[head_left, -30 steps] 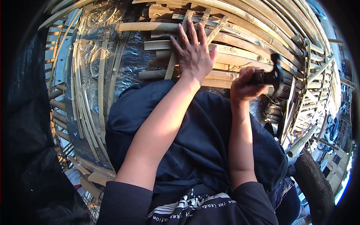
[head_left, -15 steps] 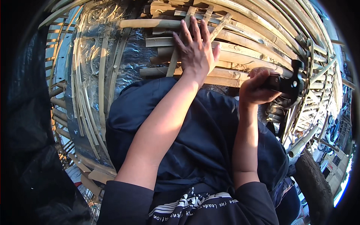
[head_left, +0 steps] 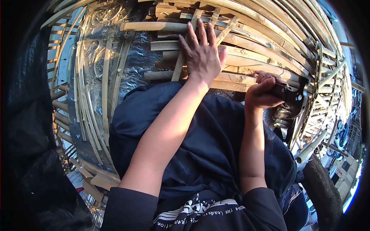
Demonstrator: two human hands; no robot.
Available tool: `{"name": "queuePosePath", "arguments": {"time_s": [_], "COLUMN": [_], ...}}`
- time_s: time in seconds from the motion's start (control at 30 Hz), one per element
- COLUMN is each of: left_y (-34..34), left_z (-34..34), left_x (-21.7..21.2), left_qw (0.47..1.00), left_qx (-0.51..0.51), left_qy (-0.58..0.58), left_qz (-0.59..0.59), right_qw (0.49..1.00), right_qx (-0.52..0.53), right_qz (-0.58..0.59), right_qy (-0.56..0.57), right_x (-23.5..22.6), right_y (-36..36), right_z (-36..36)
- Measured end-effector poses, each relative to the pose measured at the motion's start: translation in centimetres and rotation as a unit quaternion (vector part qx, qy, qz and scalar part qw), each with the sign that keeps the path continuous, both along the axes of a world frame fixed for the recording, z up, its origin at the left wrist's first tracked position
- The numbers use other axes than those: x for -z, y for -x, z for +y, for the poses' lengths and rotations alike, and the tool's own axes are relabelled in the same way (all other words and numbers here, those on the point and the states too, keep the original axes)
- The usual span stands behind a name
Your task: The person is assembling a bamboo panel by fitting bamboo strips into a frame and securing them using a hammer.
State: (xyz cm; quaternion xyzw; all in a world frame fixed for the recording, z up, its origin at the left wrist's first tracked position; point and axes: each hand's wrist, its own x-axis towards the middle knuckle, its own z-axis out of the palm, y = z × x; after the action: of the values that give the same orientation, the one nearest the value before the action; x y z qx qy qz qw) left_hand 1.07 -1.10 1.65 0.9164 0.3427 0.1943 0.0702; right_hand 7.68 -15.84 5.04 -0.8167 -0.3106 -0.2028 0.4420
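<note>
My left hand (head_left: 202, 61) lies with fingers spread on bamboo slats (head_left: 246, 61) in the upper middle. Its fingers rest over a narrow cross strip (head_left: 180, 63) that runs slantwise across them. To the right, my right hand (head_left: 263, 91) is wrapped round the dark handle of a black hammer (head_left: 298, 97). The hammer's head, with a curved end, points right beside the slats' right ends. Two more short cross strips, one of them a light strip (head_left: 227, 30), lie past my left fingertips.
Long thin bamboo strips (head_left: 105, 84) and curled shavings (head_left: 96, 29) lie on a shiny sheet (head_left: 137, 54) at the left. A bamboo lattice (head_left: 322, 88) rises at the right. A dark trunk (head_left: 322, 184) stands at the lower right, and dark sheeting (head_left: 27, 115) hangs at the far left.
The hammer's head has dropped slightly and turned, with my right hand still round it. My left hand keeps its place on the slats.
</note>
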Motion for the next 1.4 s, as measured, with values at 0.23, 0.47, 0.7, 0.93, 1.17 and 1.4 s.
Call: {"name": "queuePosePath", "arguments": {"time_s": [0.23,0.47,0.7,0.93,1.17,1.4], "left_y": [0.3,-0.2,0.1,0.1,0.2,0.2], "left_z": [0.0,0.0,0.1,0.2,0.1,0.3], "left_x": [0.4,0.6,0.4,0.2,-0.2,0.0], "left_qw": [1.000,1.000,1.000,0.999,1.000,1.000], "left_qx": [0.002,-0.011,-0.014,-0.016,-0.006,-0.006], "left_qy": [-0.005,-0.006,-0.025,-0.045,-0.021,-0.015], "left_qz": [-0.016,0.005,0.005,-0.005,0.019,0.017], "right_qw": [0.981,0.997,0.959,0.820,0.825,0.784], "right_qx": [-0.010,0.064,-0.126,-0.330,-0.258,-0.354], "right_qz": [-0.003,-0.027,-0.107,-0.266,-0.292,-0.323], "right_qy": [-0.196,0.014,0.232,0.385,0.409,0.396], "right_x": [-0.3,-1.1,-6.0,-7.3,-5.9,-6.3], "right_y": [1.4,0.1,-4.9,-10.8,-14.5,-14.2], "right_z": [0.7,0.3,-4.0,-4.5,-2.2,-1.9]}}
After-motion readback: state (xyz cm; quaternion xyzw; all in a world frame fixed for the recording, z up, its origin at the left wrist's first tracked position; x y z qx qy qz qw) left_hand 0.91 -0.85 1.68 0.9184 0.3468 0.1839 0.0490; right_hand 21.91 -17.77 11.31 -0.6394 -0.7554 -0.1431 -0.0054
